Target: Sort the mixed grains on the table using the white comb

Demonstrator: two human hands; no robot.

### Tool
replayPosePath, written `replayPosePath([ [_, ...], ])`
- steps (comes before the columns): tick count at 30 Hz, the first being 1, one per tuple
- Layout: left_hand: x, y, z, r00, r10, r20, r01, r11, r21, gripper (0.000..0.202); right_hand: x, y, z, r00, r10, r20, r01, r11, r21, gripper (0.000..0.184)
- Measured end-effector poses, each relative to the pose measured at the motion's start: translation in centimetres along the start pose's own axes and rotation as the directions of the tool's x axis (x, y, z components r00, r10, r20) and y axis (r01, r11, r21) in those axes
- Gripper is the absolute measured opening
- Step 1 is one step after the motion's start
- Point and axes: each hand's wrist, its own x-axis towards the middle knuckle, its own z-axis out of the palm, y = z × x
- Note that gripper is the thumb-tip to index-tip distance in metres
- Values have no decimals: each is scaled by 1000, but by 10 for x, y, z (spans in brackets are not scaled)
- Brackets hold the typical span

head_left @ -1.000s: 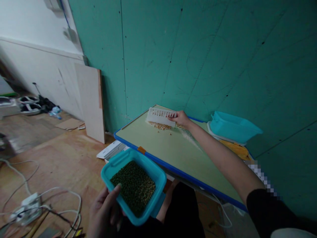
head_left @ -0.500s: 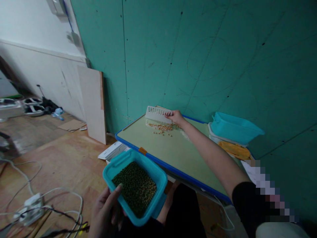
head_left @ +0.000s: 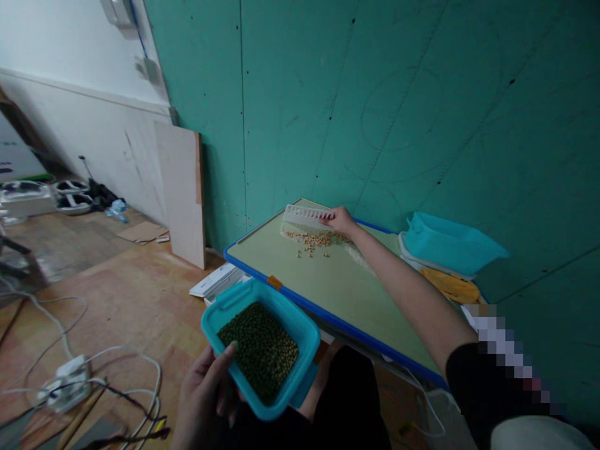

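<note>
My left hand (head_left: pixel 210 381) grips the near left rim of a turquoise plastic container (head_left: pixel 307 334), thumb over the edge. Inside lie many small dark green beans (head_left: pixel 255 340), with paler tan beans (head_left: pixel 287 357) at the right side. The container is held just off the near edge of a low pale green table (head_left: pixel 356 300). Over the table's far part, my right hand (head_left: pixel 340 222) is closed on the right end of a white slotted plastic strip (head_left: pixel 304 215). Just in front of the strip, tan beans (head_left: pixel 315 240) and fine pale grains lie scattered on the tabletop.
Another turquoise bin (head_left: pixel 452 244) and a yellow cloth (head_left: pixel 450 285) are at the table's right end. A green wall (head_left: pixel 290 125) rises behind it. A wooden board (head_left: pixel 180 194) leans there. A power strip (head_left: pixel 68 382) with loose cables lies on the floor at left.
The white strip has tipped so that its slotted face looks lower and flatter. My right hand still holds it, and my left hand still holds the container. The whole view has shifted slightly.
</note>
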Motion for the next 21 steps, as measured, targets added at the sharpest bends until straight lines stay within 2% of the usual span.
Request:
replayPosePath([
  [8, 4, -4, 0, 999, -26, -34, 25, 999, -28, 42, -10, 0, -12, 995, 31, 92, -36, 998, 48, 24],
  [13, 7, -7, -3, 999, -6, -34, 7, 1000, 10, 44, -20, -4, -14, 991, -10, 133, -9, 990, 139, 26],
  [21, 5, -2, -6, 999, -25, 28, 24, 999, 22, 44, -32, 2, -21, 980, -34, 194, -6, 979, 201, 31],
])
